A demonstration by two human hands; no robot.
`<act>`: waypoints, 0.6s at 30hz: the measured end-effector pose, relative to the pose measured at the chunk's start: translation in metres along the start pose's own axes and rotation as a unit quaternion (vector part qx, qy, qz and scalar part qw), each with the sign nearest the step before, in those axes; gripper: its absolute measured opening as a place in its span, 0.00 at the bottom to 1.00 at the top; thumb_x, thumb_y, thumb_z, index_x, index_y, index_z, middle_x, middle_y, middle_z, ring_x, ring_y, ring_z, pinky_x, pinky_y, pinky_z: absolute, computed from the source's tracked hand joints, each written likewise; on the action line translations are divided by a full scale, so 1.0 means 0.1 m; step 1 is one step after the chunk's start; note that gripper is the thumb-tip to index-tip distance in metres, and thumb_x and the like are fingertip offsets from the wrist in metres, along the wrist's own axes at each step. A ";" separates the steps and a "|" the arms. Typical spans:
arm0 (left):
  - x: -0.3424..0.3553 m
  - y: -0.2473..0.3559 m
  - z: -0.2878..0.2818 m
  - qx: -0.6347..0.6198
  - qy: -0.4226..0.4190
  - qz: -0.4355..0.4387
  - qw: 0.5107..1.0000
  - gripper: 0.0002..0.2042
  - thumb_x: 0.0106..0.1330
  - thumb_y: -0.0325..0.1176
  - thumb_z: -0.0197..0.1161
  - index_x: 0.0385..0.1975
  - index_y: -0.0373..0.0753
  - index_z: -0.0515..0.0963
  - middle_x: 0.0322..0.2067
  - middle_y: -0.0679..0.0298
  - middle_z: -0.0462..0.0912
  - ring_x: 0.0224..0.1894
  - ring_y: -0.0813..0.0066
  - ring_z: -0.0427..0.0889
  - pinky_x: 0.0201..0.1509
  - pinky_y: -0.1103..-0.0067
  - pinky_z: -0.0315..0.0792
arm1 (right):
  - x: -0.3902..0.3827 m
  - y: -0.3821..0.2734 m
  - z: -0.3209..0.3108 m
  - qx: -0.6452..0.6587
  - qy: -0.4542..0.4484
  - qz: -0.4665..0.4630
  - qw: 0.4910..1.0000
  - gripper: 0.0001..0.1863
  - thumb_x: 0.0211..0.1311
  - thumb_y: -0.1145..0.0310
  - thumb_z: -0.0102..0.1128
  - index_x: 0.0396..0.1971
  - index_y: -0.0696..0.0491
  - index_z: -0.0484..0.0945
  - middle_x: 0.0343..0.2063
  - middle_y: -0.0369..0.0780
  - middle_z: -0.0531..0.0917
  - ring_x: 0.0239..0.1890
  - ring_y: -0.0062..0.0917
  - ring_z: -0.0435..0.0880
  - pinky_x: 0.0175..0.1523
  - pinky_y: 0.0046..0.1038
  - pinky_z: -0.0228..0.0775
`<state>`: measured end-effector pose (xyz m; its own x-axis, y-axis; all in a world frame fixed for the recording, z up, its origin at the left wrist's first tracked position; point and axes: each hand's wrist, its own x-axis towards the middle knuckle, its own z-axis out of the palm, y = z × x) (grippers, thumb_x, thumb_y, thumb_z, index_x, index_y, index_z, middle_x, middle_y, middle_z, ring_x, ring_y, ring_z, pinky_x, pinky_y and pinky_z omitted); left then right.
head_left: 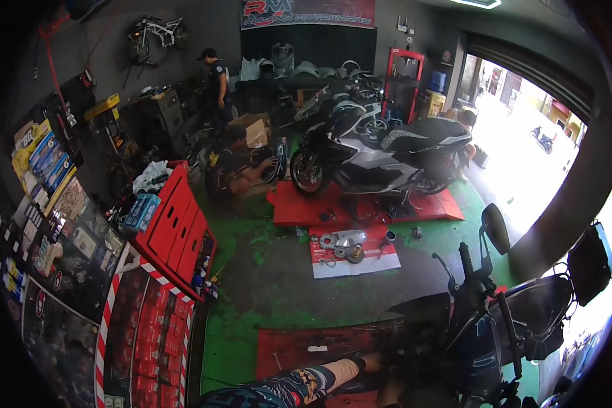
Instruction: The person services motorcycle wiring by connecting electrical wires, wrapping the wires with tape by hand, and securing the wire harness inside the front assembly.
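Motorcycle (479, 340), dark and partly sinking into shadow, is standing at the near right, close to the near red platform (289, 343); whether it is resting on that is staying unclear. From the left, a patterned sleeve (289, 386) and bare forearm (343, 372), apparently the person's left, are reaching toward it. Shadow is hiding the left hand, so I cannot tell whether it is gripping anything or spreading wide; the right hand is not showing, and its state I cannot tell either.

By judgement, the machine is looking heavy and stiff, likely tipping if pushed carelessly. Going rightward, the slim lever (443, 267) is seeming easy to bend, the handlebar grip (465, 257) is offering the firmest hold, and the mirror (495, 230) is looking fragile, a poor handle.

As for writing, at the left several stickers are marking the dark display case (64, 340), and a printed blue box (143, 212) is sitting on the red drawer cabinet (170, 231). At the far wall a red-and-grey banner (307, 15) is carrying large lettering; nearer, a red-and-white sheet (333, 269) is showing print beneath metal parts (347, 239).
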<state>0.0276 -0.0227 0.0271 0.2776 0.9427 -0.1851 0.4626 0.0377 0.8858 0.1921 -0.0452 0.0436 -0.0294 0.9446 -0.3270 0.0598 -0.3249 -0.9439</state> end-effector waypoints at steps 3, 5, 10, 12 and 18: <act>0.02 -0.23 0.04 0.038 -0.004 -0.028 0.999 0.19 0.66 0.43 0.54 0.49 0.37 0.80 0.46 0.45 0.82 0.49 0.46 0.80 0.55 0.61 0.72 | 0.02 0.20 -0.02 -0.056 -0.016 0.057 0.997 0.28 0.68 0.59 0.60 0.59 0.64 0.69 0.61 0.44 0.73 0.59 0.34 0.71 0.66 0.32 0.59; 0.00 -0.21 0.04 0.020 0.007 -0.015 1.000 0.19 0.66 0.43 0.54 0.49 0.38 0.80 0.46 0.45 0.82 0.50 0.46 0.80 0.55 0.61 0.72 | -0.08 0.00 0.07 -0.063 0.036 0.046 0.996 0.28 0.67 0.59 0.60 0.58 0.64 0.70 0.59 0.43 0.74 0.56 0.33 0.73 0.62 0.32 0.63; 0.10 -0.23 0.08 0.026 -0.001 -0.019 0.999 0.18 0.64 0.41 0.55 0.49 0.40 0.81 0.46 0.46 0.82 0.51 0.47 0.80 0.55 0.62 0.72 | 0.17 0.18 -0.12 -0.129 0.007 0.092 0.987 0.26 0.66 0.59 0.61 0.55 0.63 0.74 0.55 0.42 0.77 0.51 0.31 0.74 0.57 0.32 0.66; 0.13 -0.19 0.08 0.029 -0.016 -0.033 0.999 0.18 0.64 0.40 0.55 0.51 0.41 0.80 0.48 0.47 0.82 0.52 0.47 0.80 0.56 0.62 0.72 | 0.20 0.18 -0.16 -0.082 0.008 0.186 0.979 0.25 0.66 0.59 0.61 0.54 0.63 0.75 0.53 0.42 0.78 0.50 0.30 0.74 0.56 0.32 0.67; 0.12 -0.26 0.10 0.003 -0.009 -0.004 1.000 0.19 0.64 0.41 0.57 0.53 0.42 0.78 0.51 0.47 0.80 0.53 0.47 0.79 0.57 0.62 0.71 | -0.18 -0.19 0.06 -0.067 0.024 0.063 0.995 0.28 0.65 0.58 0.63 0.56 0.64 0.73 0.54 0.44 0.78 0.51 0.32 0.75 0.58 0.33 0.65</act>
<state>0.0275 -0.0160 -0.0024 0.2887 0.9364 -0.1995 0.4705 0.0427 0.8814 0.1856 -0.0558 0.0674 0.0352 0.8988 -0.4370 0.1917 -0.4352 -0.8797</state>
